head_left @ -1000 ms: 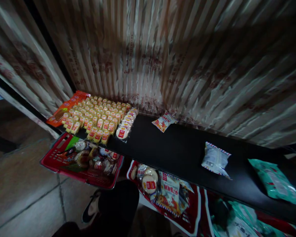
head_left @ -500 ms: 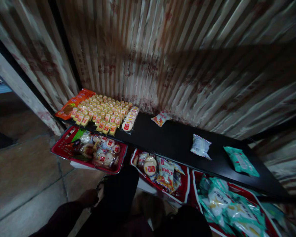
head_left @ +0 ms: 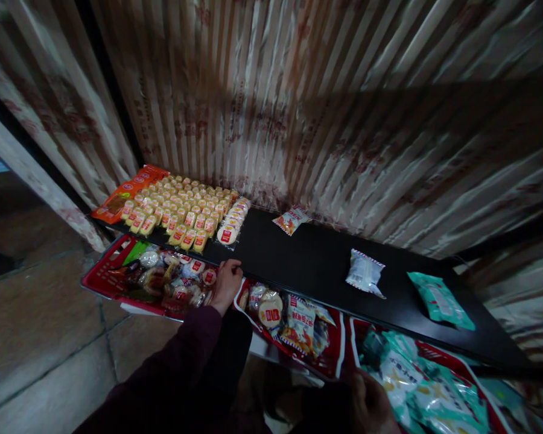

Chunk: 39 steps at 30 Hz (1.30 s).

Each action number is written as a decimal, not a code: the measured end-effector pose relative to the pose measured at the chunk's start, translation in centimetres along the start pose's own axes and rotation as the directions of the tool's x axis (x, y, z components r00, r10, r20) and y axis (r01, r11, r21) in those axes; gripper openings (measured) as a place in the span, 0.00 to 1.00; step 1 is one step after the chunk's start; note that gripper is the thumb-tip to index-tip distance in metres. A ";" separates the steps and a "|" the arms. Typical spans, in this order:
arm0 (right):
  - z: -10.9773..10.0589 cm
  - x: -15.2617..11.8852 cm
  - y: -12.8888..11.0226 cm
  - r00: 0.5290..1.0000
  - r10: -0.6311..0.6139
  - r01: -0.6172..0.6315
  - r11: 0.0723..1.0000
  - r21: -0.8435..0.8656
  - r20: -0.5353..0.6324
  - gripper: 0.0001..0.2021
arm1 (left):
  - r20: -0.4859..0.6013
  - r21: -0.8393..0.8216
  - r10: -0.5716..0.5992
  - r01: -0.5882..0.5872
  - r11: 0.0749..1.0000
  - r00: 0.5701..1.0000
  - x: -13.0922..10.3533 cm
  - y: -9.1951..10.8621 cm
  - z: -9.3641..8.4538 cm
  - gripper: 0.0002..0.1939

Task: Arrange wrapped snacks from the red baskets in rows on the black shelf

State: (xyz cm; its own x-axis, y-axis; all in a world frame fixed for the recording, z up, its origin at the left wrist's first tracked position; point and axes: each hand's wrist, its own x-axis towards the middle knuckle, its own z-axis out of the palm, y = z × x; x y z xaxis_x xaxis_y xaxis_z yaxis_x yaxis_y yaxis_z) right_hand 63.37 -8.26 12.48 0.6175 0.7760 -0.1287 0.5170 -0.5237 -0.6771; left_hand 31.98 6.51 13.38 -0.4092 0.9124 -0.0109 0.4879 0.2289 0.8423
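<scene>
My left hand (head_left: 227,284) reaches from a dark sleeve to the black shelf's front edge, between the left red basket (head_left: 95,280) and the middle red basket (head_left: 339,355). Its fingers are bent, and what they hold, if anything, is hidden. Low in the view, my right hand (head_left: 373,402) is dim and blurred beside the right red basket (head_left: 468,361), its fingers unclear. Round white packaged cakes (head_left: 227,235) lie in a row on the shelf just beyond my left hand. Wrapped snacks fill the left basket; the middle one holds round cakes and snack bags (head_left: 298,322).
The black shelf (head_left: 308,259) bears rows of small yellow packs (head_left: 187,211), an orange bag (head_left: 129,193), a red-and-white bag (head_left: 291,220), a white bag (head_left: 365,272) and a green bag (head_left: 440,299). A pleated curtain (head_left: 271,108) hangs behind. Green bags (head_left: 438,386) fill the right basket.
My left hand has moved up and right to the shelf's front edge. My right hand has come into view at the bottom. The view has shifted slightly.
</scene>
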 end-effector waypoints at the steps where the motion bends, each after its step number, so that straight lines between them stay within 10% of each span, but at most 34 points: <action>1: 1.8 0.6 -0.7 0.997 -0.056 0.055 0.998 0.012 0.056 0.19 | -0.088 0.010 0.024 -0.023 1.000 0.996 0.6 0.1 0.5 0.14; 6: 10.6 0.9 -7.1 0.852 -0.441 0.360 0.885 0.295 0.283 0.25 | -0.289 0.168 0.155 -0.109 0.980 0.945 3.8 -0.6 0.4 0.21; 16: 20.3 2.7 -20.5 0.612 -0.756 0.631 0.644 0.432 0.233 0.16 | -0.184 0.314 0.320 -0.253 0.915 0.930 7.7 -3.2 0.9 0.25; 25: 26.9 3.9 -24.0 0.637 -0.745 0.641 0.655 0.401 0.199 0.22 | -0.217 0.315 0.345 -0.269 0.910 0.913 8.4 -3.9 2.3 0.23; 39: 27.4 3.6 -24.7 0.646 -0.714 0.616 0.697 0.367 0.272 0.24 | -0.226 0.315 0.351 -0.273 0.909 0.909 8.3 -4.4 2.3 0.23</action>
State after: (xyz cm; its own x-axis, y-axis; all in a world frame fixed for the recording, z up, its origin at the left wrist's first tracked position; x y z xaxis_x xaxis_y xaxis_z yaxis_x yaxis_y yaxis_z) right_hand 36.54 17.09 8.87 -0.1314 0.9702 0.2034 0.5233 0.2422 -0.8170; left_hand 28.18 13.83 8.37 -0.3744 0.8329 0.4077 0.7982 0.0657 0.5988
